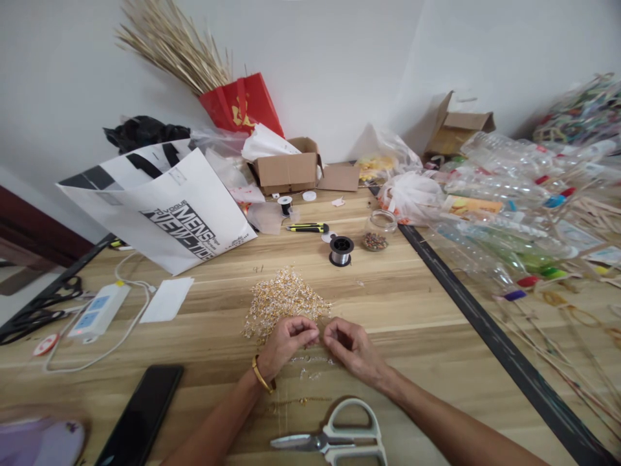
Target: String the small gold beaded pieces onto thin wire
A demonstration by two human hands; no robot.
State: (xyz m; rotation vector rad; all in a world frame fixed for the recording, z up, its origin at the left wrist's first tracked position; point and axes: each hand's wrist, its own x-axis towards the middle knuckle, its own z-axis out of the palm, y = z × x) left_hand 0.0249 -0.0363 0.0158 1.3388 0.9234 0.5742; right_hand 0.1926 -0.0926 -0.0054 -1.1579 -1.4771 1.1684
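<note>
My left hand (294,340) and my right hand (348,343) meet fingertip to fingertip at the near edge of a pile of small gold and clear beads (284,299). Both are pinched closed; whatever lies between the fingertips is too small to make out. Just below them a thin silver-coloured chain (310,360) rests on the wood, with a few clear beads (309,374) under it. Closer to me lies a gold chain (301,401). White-handled scissors (334,435) lie nearest, blades pointing left.
Behind the beads are a wire spool (341,251), a glass jar of beads (378,233) and a box cutter (307,228). A phone (140,414), power strip (99,310) and white paper bag (165,207) occupy the left. Plastic bottles (504,188) crowd the right, past a black strip (451,291).
</note>
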